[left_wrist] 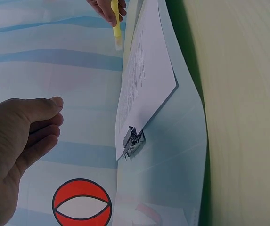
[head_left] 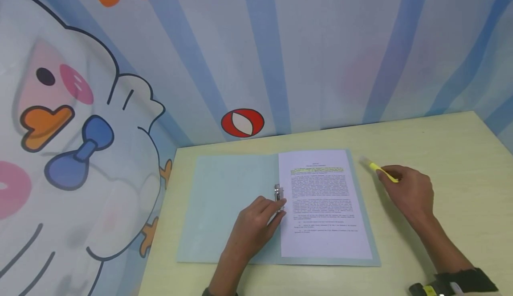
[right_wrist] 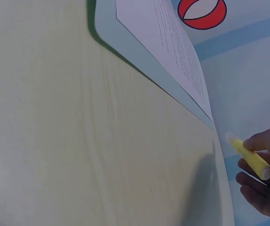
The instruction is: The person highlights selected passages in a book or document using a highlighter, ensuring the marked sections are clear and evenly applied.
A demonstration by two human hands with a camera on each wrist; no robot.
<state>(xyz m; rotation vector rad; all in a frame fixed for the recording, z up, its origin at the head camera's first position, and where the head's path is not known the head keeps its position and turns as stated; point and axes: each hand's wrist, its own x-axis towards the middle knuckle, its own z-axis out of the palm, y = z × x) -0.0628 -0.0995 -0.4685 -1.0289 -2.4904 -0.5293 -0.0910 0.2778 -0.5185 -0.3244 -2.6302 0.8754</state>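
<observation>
A yellow highlighter (head_left: 378,168) with a clear cap is pinched between the thumb and fingers of my right hand (head_left: 410,191), off the folder's right edge. Its capped end points toward the paper; the right wrist view shows the highlighter (right_wrist: 251,159) held above the table. Open on the table lies a pale blue folder (head_left: 228,207). A printed sheet (head_left: 316,247) covers its right half, with a yellow marked band near the top. At the fold sits a metal clip (head_left: 277,191). Over the clip, my left hand (head_left: 254,227) hovers with loosely bent fingers, holding nothing; the left wrist view shows it (left_wrist: 24,132) apart from the clip.
The light wooden table (head_left: 449,153) extends on both sides of the folder. Behind it stands a blue striped wall (head_left: 320,64) with a cartoon duck (head_left: 132,176) at left. A dark wrist strap (head_left: 465,280) is around my right wrist.
</observation>
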